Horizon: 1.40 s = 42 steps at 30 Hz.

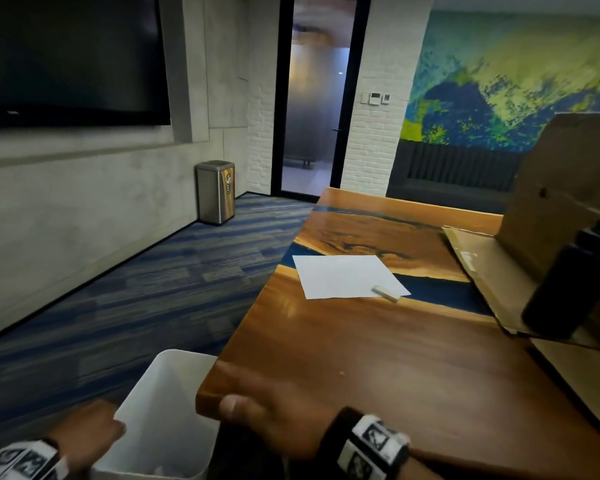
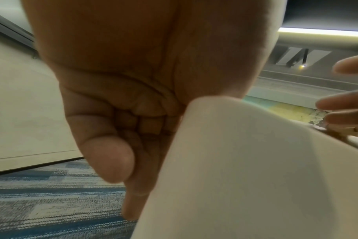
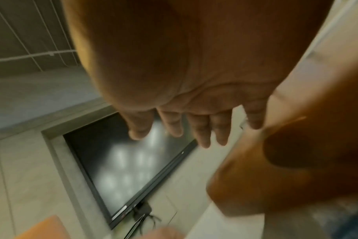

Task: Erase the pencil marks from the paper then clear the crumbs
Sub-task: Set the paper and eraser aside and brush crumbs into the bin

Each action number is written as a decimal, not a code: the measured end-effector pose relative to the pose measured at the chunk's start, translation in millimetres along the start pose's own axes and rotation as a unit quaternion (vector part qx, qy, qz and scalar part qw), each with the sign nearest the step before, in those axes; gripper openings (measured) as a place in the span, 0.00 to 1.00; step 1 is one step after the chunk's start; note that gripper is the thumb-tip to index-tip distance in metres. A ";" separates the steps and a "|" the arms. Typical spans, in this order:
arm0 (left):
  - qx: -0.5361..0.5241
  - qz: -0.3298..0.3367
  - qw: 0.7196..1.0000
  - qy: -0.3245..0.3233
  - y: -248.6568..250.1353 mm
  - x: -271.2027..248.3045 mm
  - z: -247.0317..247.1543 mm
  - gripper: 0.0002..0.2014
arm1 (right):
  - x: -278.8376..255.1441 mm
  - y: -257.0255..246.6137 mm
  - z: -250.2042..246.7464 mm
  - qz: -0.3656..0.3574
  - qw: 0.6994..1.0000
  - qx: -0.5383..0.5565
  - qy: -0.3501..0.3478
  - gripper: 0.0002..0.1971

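So we've got the white bin [image 1: 160, 420] held up right under the corner of the surface [image 1: 378, 358], and that placement makes sense: rim tucked below the edge so anything swept off drops straight in. Our left hand [image 1: 87, 434] is doing the holding, fingers curled around the bin wall, which the left wrist view shows pretty clearly with the thumb on the outside. Our right hand [image 1: 257, 407] sits flat at the corner with fingers straight and spread, holding nothing, palm down like it's brushing toward the edge. We'd guess this is the crumb-clearing step, though we honestly can't make out any crumbs; it's all too blurry and small. The paper [image 1: 347, 277] lies farther up the surface, well apart from both hands, and looks blank from here. The eraser [image 1: 386, 293] rests on its near right corner, partly hanging over the paper's edge. A cardboard box [image 1: 534, 216] and a dark bottle [image 1: 565, 289] sit off to the right, out of the sweeping path.
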<state>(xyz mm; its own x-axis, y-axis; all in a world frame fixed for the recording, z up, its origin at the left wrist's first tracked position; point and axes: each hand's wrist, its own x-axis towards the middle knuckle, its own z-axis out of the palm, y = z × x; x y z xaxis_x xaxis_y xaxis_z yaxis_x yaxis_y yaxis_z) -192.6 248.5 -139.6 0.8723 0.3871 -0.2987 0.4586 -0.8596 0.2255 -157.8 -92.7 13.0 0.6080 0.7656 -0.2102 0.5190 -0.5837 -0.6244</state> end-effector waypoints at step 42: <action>0.012 -0.039 0.998 -0.056 -14.8 2.6 42.8 0.11 | 17.5 103.9 -10.3 0.243 0.948 -0.206 0.012 0.44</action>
<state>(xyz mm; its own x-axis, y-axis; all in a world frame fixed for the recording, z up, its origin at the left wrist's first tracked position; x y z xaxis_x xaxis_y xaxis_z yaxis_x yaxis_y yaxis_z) -204.4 248.0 -183.4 0.8093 0.4138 -0.4168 0.5183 -0.8370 0.1756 -87.0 -142.7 -47.8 0.8468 0.3756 -0.3766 0.3616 -0.9258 -0.1102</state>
